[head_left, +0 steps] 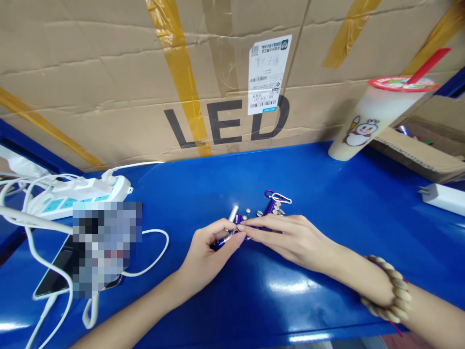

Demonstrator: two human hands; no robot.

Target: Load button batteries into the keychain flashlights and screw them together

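Observation:
My left hand is closed around a small blue and silver tube-shaped part, its tip poking out between thumb and fingers. My right hand lies over the blue table with fingers stretched toward the left hand, fingertips pinched at the tube's end on something too small to name. Just beyond the hands lie a silver cylinder, several small round button cells, and a purple piece with a white and pink clip. A bead bracelet circles my right wrist.
A white power strip with cables and a phone lie at the left. A large cardboard box marked LED stands behind. A white drink cup with red straw, an open carton and a white charger are at the right.

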